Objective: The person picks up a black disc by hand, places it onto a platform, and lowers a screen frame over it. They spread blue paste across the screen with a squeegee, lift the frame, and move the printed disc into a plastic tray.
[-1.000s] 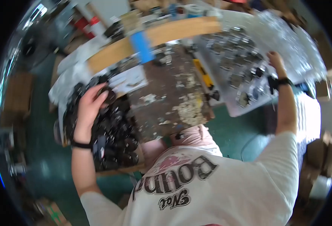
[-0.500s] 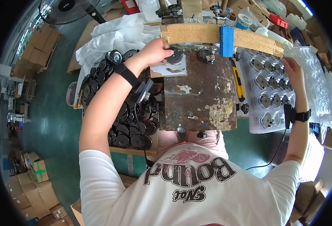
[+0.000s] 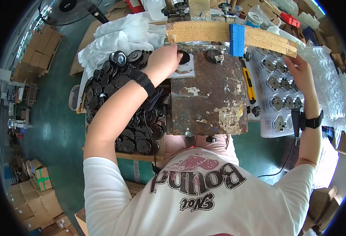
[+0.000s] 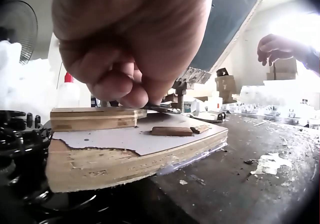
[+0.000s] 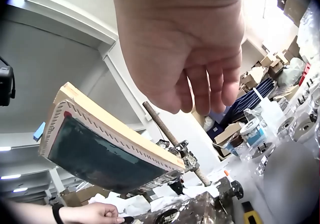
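Observation:
My left hand is at the back left of the worktable, fingers pinching the edge of a round black disc. The disc lies low over a small white-topped wooden board, close to a raised wooden strip. Curled fingers hide part of the disc in the left wrist view. My right hand hangs beside the right end of a wooden-framed screen, its fingers loosely bent and nothing in them. From the right wrist, the screen's dark mesh underside shows, tilted above the table.
Many black discs are piled at the left. Another disc lies on the stained table. A yellow cutter lies near the right edge, beside a clear plastic tray of metal-faced discs. Bubble wrap is beyond it.
My left hand has carried a dark disc from the pile to the white-topped board, and its wrist has turned. The right hand has shifted from over the tray's far side to the screen's right end.

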